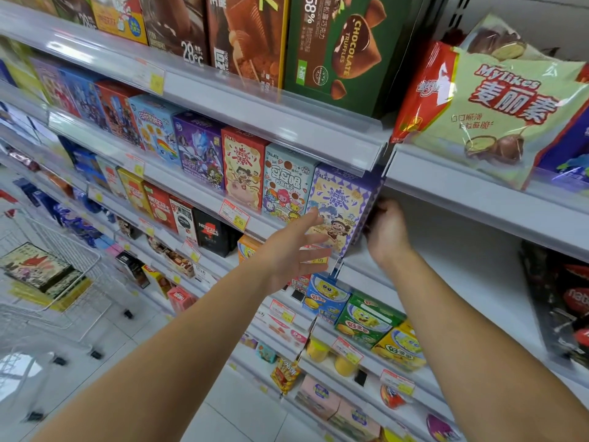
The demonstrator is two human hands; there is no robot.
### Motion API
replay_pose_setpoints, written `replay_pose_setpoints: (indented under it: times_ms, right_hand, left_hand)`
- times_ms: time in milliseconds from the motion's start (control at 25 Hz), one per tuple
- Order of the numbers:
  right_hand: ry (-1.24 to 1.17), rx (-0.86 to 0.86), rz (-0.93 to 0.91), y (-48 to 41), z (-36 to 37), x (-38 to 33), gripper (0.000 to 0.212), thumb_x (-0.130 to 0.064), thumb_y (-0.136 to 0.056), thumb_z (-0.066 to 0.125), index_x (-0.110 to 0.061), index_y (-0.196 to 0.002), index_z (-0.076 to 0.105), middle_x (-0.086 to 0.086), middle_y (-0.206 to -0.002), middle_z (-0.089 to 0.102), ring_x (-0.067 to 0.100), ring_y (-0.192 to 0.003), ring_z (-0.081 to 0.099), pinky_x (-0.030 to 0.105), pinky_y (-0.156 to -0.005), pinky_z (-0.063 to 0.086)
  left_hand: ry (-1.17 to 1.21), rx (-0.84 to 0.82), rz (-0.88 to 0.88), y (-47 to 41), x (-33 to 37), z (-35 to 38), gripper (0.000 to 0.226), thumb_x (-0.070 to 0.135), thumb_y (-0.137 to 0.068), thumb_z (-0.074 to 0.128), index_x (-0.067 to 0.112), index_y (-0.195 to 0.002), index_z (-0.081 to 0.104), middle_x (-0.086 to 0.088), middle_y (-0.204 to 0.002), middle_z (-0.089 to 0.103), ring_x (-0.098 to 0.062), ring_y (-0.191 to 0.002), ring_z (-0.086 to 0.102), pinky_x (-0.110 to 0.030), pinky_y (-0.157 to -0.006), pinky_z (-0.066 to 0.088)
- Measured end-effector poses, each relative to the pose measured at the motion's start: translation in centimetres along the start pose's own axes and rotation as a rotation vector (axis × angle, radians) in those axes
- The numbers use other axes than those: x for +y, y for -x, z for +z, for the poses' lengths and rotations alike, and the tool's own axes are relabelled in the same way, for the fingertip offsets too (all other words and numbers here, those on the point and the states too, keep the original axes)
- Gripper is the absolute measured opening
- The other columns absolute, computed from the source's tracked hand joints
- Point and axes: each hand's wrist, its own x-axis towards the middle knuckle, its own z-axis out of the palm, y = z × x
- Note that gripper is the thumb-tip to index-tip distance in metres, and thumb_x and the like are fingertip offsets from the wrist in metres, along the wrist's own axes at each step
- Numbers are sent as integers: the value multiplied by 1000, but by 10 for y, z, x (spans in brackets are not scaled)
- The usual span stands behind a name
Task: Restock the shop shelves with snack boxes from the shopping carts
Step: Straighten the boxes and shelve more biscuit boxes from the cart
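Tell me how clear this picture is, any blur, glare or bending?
Head view: even store light; shelf rail bows slightly from the wide-angle lens; glare on the Mylikes bag; left hand slightly motion-blurred; purple box sharp; shopping cart at the left edge soft.

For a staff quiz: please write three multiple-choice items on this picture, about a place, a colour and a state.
1. The purple TALA'S box stands: A. at its row's right end B. at its row's left end C. in its row's middle
2. The Chocolate Truffles box is: A. pink B. green C. white
3. The left hand is: A. a fist B. gripping a bag C. open

Answers: A, no box stands right of it; B, its front is dark green; C, fingers straight, holding nothing.
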Motion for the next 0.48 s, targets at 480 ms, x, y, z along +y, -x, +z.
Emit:
replay_pose_setpoints:
  times_ms: [480]
  right_hand:
    - [-47, 272, -255, 107, 53, 41, 19, -22, -81, 40, -15, -86, 57, 2, -69, 55, 16, -57, 50, 27, -55, 38]
  left_hand:
    - [117, 160, -21, 53, 8, -104, 50, 56, -96, 48, 23, -132, 55, -3, -129, 63, -23, -112, 66, -41, -89, 57]
